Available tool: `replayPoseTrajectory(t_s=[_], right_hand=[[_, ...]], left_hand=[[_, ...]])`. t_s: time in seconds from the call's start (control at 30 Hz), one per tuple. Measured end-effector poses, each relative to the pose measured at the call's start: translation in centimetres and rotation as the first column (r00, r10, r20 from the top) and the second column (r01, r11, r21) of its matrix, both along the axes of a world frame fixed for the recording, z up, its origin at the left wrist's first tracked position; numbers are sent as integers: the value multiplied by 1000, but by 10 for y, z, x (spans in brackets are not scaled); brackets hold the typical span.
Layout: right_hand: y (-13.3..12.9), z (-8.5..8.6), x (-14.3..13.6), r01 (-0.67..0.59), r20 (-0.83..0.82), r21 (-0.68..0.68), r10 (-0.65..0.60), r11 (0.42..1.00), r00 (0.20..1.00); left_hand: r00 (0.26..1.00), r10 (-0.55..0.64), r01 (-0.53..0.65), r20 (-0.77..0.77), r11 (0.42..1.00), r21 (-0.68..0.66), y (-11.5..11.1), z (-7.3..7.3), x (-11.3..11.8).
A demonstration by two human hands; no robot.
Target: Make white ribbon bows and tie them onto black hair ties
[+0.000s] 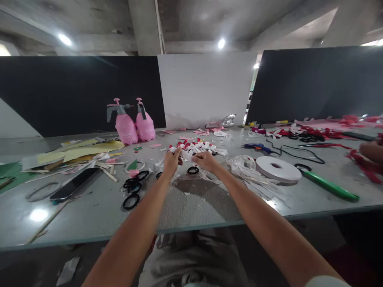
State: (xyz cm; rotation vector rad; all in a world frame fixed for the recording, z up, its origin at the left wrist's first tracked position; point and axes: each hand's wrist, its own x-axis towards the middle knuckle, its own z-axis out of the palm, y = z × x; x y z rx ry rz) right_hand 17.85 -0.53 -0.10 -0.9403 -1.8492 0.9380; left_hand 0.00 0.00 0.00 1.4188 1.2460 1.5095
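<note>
My left hand (172,162) and my right hand (205,161) are close together over the middle of the grey table (191,207). Between them is a short piece of white ribbon (186,156), pinched at one end by each hand. Just behind the fingers lies a pile of white and red ribbon pieces (206,147). A black ring (193,170) lies on the table below my right fingers. Loose printed white ribbon (245,169) and a white ribbon roll (278,169) are to the right of my right hand.
Two pink spray bottles (127,129) stand at the back left. Black scissors (131,191) and a phone (74,184) lie left. A blue glue gun (259,148), green-handled tool (330,185) and red ribbons lie right. Another person's hand (371,152) shows at the right edge.
</note>
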Motion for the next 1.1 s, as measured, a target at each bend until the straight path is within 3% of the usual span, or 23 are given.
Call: replayPoseTrajectory(t_s=[0.1,0.17,0.33,0.43,0.6,0.83,0.97,1.1], right_hand=[[-3,-2,-4,-83,-10,-67,82,994,997],[-3,-4,-8,-70,-31,-98,67,993,997],[2,-3,-8,45,14,47,-46,998,999],[0,1,-6,52,27,76,-54,996,998],[-5,0,-14,-10,-37,51,12,999,999],[7,-8,-13,180,-13,165,-180,970,984],[5,-5,-8,177,63,253,-199,951,978],[0,-4,-9,189,70,300,-219,935,973]], left_hand=[[993,-120,120,-6,993,3,-5,1,7],[985,-162,162,-58,987,8,-7,1,11],[995,7,-2,-102,999,50,-6,3,5],[998,38,-34,-53,997,66,-5,4,-1],[997,-73,72,6,996,44,-2,0,2],[989,-145,145,-6,989,-20,4,-7,-2],[971,-236,237,35,971,-35,5,-9,-5],[975,-222,222,2,975,-22,6,-10,-7]])
